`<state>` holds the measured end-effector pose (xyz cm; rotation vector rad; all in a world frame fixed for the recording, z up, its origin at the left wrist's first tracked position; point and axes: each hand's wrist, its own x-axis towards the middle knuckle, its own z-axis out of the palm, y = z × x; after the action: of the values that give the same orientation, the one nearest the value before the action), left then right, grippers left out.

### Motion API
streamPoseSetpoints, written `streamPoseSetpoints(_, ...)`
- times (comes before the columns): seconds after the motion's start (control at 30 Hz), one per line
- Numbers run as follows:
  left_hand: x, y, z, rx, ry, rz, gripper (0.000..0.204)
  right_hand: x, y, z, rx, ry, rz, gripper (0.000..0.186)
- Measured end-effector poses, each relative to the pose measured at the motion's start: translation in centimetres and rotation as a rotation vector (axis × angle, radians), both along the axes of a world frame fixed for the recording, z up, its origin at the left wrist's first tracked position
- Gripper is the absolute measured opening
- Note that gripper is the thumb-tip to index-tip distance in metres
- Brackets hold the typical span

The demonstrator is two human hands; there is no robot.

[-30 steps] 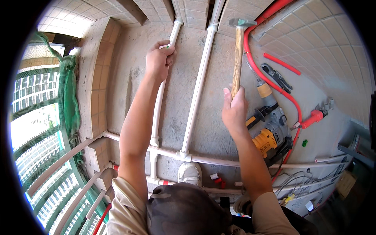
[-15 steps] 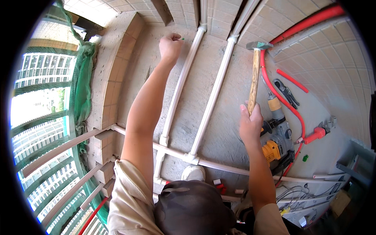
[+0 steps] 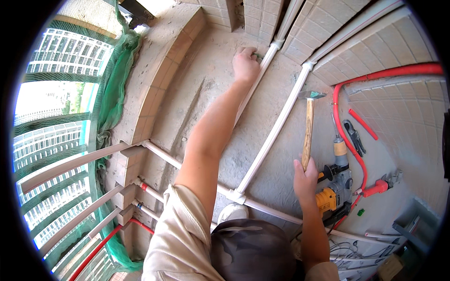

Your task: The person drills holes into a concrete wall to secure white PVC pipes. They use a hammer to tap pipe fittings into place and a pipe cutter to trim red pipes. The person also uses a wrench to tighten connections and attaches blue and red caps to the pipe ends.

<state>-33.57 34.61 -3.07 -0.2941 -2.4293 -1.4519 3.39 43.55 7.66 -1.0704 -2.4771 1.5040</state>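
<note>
My left hand reaches far forward to the long white pipe on the concrete floor. Its curled fingers pinch a small green piece, mostly hidden, at the pipe's side. On the right, my right hand is wrapped round the lower end of a wooden-handled hammer. The hammer's metal head points away from me, between a second white pipe and a bent red pipe. Whether the head touches the floor I cannot tell.
A yellow-and-grey rotary hammer drill lies right of my right hand. Beyond it are a dark hand tool, a short red tube, a red tool and a small green piece on the floor. Green netting hangs at the left.
The view has turned, shifting the room in the picture. My left hand, with the small green piece, has come up against the white pipe's side. My right hand keeps its grip on the hammer.
</note>
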Motion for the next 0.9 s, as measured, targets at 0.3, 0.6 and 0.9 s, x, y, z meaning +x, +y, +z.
streamPoseSetpoints(0.3, -0.4, 0.4, -1.0, 0.001, -0.042, -0.045, 0.004, -0.5, 0.8, 1.0, -0.046, -0.068, -0.028, 0.032)
streamPoseSetpoints(0.6, -0.6, 0.3, -0.8, -0.050, 0.035, -0.200, 0.011, -2.1, 0.7, 0.4, -0.109, -0.056, -0.045, 0.034)
streamPoseSetpoints(0.9, -0.3, -0.2, 0.0, -0.032, -0.001, -0.230, 0.018, -3.9, 0.4, 0.7, -0.045, 0.000, 0.022, 0.030)
